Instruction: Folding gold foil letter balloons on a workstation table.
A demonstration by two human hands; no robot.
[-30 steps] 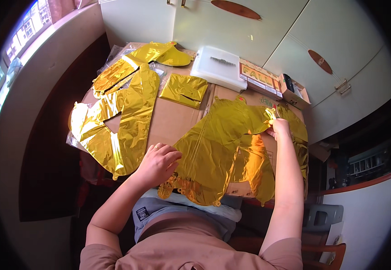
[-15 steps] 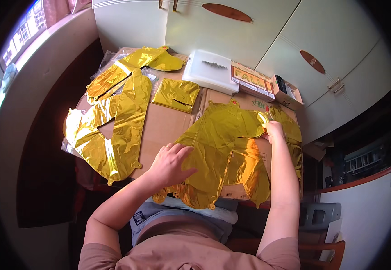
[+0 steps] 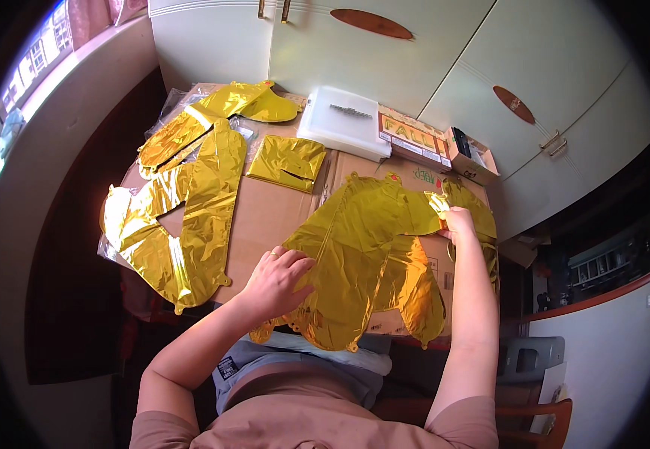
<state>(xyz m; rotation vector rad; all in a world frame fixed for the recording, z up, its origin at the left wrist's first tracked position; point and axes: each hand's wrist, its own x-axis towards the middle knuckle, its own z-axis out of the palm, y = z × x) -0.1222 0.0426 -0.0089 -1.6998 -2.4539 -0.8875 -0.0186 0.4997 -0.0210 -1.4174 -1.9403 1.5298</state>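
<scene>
Across the frame's centre, flat gold foil balloon (image 3: 351, 239) on the cardboard-topped desk (image 3: 271, 213), right hand (image 3: 457, 225) pinching its right end between closed fingers, left hand (image 3: 276, 283) at its left edge, fingers loosely curled, empty.

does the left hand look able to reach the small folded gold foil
Probably yes: mostly bare cardboard lies between the left hand and the small folded gold foil, and nothing seems to cover it.
</scene>
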